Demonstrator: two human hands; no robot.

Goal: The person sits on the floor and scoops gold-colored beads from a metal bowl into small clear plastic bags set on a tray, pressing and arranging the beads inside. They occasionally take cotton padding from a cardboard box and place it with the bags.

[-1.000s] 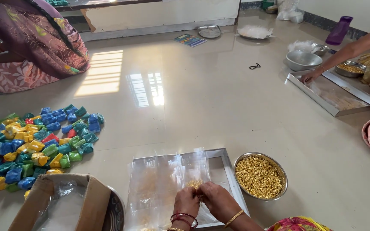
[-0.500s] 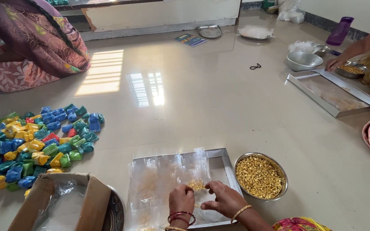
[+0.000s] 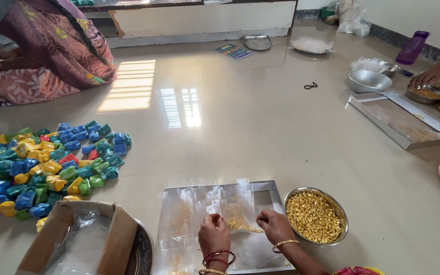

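Over a steel tray (image 3: 273,189), the left hand (image 3: 214,235) and right hand (image 3: 274,226) pinch a clear plastic pouch (image 3: 240,224) of golden beads, beside a bead-filled bowl (image 3: 315,215).

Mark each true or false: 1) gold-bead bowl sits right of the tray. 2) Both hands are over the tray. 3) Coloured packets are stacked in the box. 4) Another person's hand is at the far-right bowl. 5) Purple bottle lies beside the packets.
1) True: the bowl is right of the tray.
2) True: left hand and right hand are over it.
3) False: the packets lie on the floor; the box holds clear plastic.
4) True: another hand is at the far bowl.
5) False: the bottle is by the far-right wall.
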